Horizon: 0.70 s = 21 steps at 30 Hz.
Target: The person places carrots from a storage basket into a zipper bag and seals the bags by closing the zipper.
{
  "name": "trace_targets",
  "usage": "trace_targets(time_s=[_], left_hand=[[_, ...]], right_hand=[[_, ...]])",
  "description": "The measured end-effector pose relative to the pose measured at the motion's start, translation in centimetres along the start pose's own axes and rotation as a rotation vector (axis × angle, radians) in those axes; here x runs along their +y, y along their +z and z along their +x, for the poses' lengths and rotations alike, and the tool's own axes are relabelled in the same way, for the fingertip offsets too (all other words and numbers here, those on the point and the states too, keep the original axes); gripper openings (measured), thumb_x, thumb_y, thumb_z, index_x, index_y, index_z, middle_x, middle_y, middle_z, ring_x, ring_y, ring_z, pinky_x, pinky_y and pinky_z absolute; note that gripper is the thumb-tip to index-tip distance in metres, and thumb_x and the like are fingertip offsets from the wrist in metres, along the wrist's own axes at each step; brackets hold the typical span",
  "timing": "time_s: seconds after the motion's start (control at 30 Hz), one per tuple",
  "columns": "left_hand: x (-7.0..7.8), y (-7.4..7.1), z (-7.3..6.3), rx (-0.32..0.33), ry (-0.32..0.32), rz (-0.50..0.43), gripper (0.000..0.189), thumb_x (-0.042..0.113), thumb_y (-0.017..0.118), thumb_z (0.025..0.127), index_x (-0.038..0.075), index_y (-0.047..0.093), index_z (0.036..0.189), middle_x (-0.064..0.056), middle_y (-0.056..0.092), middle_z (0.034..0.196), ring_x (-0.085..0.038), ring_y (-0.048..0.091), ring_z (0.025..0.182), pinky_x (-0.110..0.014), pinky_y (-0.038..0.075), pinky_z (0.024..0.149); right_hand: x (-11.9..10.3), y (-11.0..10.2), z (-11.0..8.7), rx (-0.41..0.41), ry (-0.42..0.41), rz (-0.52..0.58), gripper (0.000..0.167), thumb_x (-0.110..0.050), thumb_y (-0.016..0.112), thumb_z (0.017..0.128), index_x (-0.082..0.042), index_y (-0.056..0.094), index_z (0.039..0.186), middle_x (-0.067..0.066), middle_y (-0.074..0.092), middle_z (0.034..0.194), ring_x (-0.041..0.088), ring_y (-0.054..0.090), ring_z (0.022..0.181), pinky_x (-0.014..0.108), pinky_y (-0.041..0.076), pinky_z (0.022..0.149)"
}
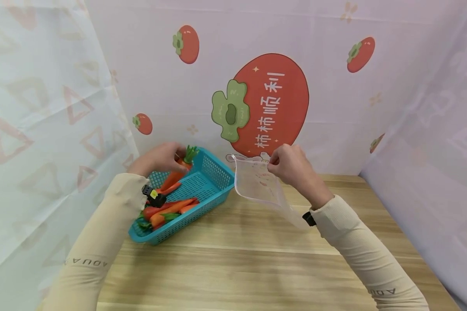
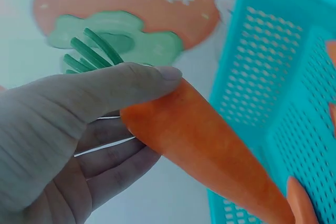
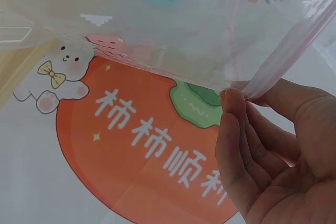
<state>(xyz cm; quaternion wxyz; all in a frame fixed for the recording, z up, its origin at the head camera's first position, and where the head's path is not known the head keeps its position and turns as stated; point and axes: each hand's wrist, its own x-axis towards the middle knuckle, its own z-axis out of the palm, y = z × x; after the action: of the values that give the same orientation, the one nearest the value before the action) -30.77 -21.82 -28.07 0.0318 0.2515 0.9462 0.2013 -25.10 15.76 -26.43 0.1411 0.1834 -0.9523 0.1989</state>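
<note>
My left hand (image 1: 166, 158) grips a carrot (image 2: 205, 145) near its green top, thumb across the orange body and fingers behind it. In the head view the carrot hangs over the blue basket (image 1: 214, 203), its tapered end pointing down to the left. Between thumb and fingertips my right hand (image 1: 292, 166) pinches the edge of a clear zip bag (image 1: 257, 181). The bag hangs to the left of that hand, thin and see-through, and its lower end reaches toward the table. In the right wrist view the pinched bag edge lies at the right fingertips (image 3: 231, 100).
Several red and orange peppers (image 1: 171, 211) with green parts lie in the basket's near left end. The basket stands on a wooden table (image 1: 225, 272), by the left side. White printed sheets (image 1: 327, 142) with persimmon pictures wall the table at back and sides.
</note>
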Motion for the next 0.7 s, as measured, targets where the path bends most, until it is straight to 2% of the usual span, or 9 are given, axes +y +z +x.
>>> trace_targets(time_s=[0.1,0.33,0.5,0.7], left_hand=[[0.4,-0.5,-0.6,0.064,0.013,-0.064,0.025,0.022,0.083,0.092,0.005,0.069,0.104,-0.012,0.075,0.101,-0.025,0.064,0.087,-0.037,0.057,0.08],[2.1,-1.2,-1.8,0.174,0.023,-0.2,0.029,0.027,0.084,0.093,0.007,0.072,0.11,-0.009,0.078,0.102,-0.021,0.07,0.09,-0.035,0.058,0.086],[3.5,-1.2,-2.4,0.223,0.06,-0.229,0.031,0.028,0.085,0.091,0.009,0.074,0.113,-0.007,0.08,0.102,-0.02,0.073,0.091,-0.034,0.059,0.087],[5.5,-1.1,-2.8,0.24,0.122,-0.281,0.037,0.028,0.086,0.09,0.01,0.074,0.12,-0.008,0.081,0.111,-0.022,0.077,0.103,-0.044,0.062,0.098]], right_hand=[[0.0,0.0,0.0,-0.002,0.004,0.009,0.013,-0.007,0.074,0.091,-0.002,0.082,0.084,0.012,0.079,0.082,0.023,0.068,0.066,0.034,0.057,0.06],[0.1,0.2,0.0,-0.011,0.018,0.024,0.012,-0.007,0.073,0.091,-0.002,0.083,0.086,0.013,0.08,0.086,0.024,0.069,0.069,0.034,0.058,0.06],[0.0,0.2,0.0,-0.012,0.02,0.023,0.012,-0.008,0.074,0.092,-0.001,0.083,0.087,0.014,0.08,0.087,0.024,0.07,0.07,0.035,0.059,0.062],[-0.1,0.3,0.1,-0.007,0.017,0.019,0.012,-0.008,0.075,0.092,0.0,0.082,0.088,0.015,0.08,0.087,0.024,0.071,0.07,0.036,0.06,0.062]])
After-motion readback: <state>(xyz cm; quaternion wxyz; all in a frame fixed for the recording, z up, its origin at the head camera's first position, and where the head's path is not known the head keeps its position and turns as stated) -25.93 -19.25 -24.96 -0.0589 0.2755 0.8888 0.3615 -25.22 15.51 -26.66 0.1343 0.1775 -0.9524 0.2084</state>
